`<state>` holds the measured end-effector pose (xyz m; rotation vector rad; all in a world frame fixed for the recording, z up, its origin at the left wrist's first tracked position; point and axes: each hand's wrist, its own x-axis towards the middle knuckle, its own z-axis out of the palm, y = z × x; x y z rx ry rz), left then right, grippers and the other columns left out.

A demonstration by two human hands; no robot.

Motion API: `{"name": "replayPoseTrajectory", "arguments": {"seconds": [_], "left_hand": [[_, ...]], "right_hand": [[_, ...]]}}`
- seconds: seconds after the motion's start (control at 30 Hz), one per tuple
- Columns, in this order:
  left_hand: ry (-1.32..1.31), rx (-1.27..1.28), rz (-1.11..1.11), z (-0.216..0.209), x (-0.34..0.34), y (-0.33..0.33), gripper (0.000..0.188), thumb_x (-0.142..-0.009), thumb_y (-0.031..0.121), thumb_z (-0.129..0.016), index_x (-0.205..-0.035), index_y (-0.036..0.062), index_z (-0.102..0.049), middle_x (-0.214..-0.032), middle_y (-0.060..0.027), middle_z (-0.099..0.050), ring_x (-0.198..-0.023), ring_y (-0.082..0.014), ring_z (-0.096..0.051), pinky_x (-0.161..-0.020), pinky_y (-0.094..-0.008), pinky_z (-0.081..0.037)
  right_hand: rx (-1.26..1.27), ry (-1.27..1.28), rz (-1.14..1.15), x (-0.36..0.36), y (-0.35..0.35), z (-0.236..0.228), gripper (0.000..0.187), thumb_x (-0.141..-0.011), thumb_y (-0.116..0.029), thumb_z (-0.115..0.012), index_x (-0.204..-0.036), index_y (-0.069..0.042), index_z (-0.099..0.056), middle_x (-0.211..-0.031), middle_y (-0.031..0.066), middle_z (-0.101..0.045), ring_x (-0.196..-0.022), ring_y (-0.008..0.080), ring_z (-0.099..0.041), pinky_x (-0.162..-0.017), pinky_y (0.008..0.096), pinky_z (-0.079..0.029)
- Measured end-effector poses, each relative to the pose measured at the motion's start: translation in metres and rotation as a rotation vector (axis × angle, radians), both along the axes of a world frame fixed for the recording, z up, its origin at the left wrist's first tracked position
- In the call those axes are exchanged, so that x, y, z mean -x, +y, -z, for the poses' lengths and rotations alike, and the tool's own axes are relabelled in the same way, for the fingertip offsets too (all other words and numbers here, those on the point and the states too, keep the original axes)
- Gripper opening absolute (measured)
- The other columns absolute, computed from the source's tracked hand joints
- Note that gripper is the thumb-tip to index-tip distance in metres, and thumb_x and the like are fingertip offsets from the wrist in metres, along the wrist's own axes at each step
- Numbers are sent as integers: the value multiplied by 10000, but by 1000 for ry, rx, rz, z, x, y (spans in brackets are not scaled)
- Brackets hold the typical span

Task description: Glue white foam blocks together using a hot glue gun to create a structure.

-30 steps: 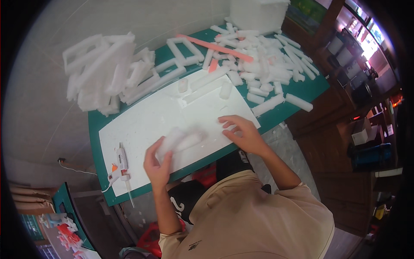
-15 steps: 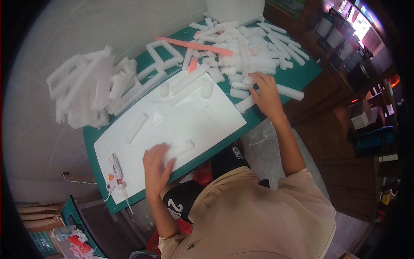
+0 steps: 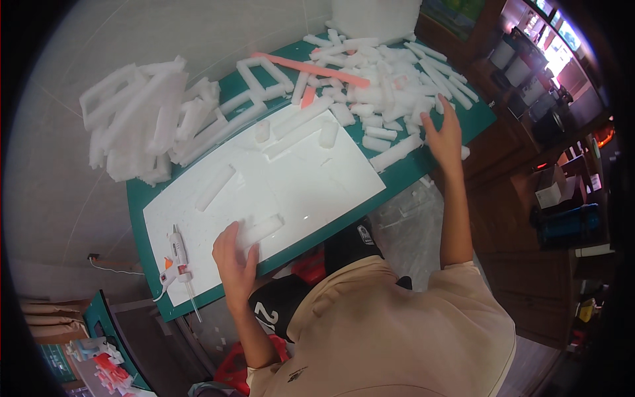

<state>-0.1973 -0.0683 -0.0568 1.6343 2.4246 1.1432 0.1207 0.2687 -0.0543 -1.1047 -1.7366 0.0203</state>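
Note:
My left hand [image 3: 235,263] rests low on the white board [image 3: 311,192], its thumb and fingers on either side of one end of a short white foam strip [image 3: 263,229]. My right hand [image 3: 444,137] is at the right side of a heap of white foam pieces [image 3: 380,76], thumb and forefinger apart, with nothing seen between them. Below and left of it, a longer foam strip [image 3: 395,153] lies across the board's corner. Another foam strip [image 3: 215,188] lies on the board, with a short foam block [image 3: 328,133] farther back.
A white glue gun [image 3: 177,255] with a clear stick lies at the board's left edge. Foam frames [image 3: 142,119] are stacked at the back left of the green table [image 3: 142,218]. A salmon-coloured strip [image 3: 311,69] crosses the heap. A large white block [image 3: 377,20] stands behind.
My right hand has moved right along the heap, uncovering more of the long strip. The short strip at my left hand has shifted slightly left with it. The view has tilted a little.

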Motion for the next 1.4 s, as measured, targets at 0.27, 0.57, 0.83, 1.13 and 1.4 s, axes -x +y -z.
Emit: {"name": "replayPoseTrajectory", "arguments": {"seconds": [0.27,0.57,0.83,1.13,1.4], "left_hand": [[-16,-99,-9,24,1,-8,390,-800,68,-648,-1180,23,-571,-1167,-163,-580,-1113,-345,-512,-981,-415,-375],[75,-139,7,25,1,-9,374,-803,42,-637,-1171,19,-577,-1161,-159,-584,-1106,-340,-517,-965,-421,-384],[75,-144,5,27,1,-8,372,-798,40,-638,-1165,19,-581,-1155,-154,-588,-1094,-339,-524,-952,-418,-389],[91,-128,-5,23,-1,-7,374,-794,45,-642,-1162,15,-581,-1151,-152,-592,-1088,-333,-529,-950,-417,-391],[102,-119,-39,22,-1,-9,373,-795,48,-639,-1161,13,-580,-1149,-161,-593,-1085,-341,-533,-946,-423,-395]], "right_hand": [[204,-165,-383,57,-18,11,254,-803,-33,-572,-1052,-20,-619,-931,193,-628,-899,377,-581,-826,422,-460],[319,-381,-288,44,10,7,163,-798,7,-527,-882,14,-667,-856,217,-662,-843,389,-636,-791,417,-492],[383,-234,-353,35,-18,0,186,-845,-56,-554,-985,-5,-664,-919,147,-659,-836,311,-618,-762,346,-480],[286,-667,-415,69,-28,-1,186,-771,-117,-653,-933,-26,-665,-874,134,-576,-912,316,-541,-796,383,-443],[405,-566,-595,85,-32,-29,266,-728,-119,-709,-971,-31,-646,-839,84,-567,-766,228,-549,-678,322,-444]]}}
